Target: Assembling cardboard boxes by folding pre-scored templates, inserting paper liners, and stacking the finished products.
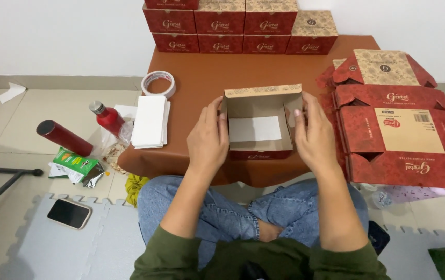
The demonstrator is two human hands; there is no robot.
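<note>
Left hand (208, 139) and right hand (313, 136) grip open box (260, 124).

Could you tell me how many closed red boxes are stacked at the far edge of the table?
8: four in the bottom row, four on top; top row cut off, more may be hidden.

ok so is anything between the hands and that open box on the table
Nothing visible. The left hand already rests on the left wall of the open box and the right hand on its right wall. The white sheet lies inside on the box floor, and the stack of white sheets sits apart to the left.
</note>
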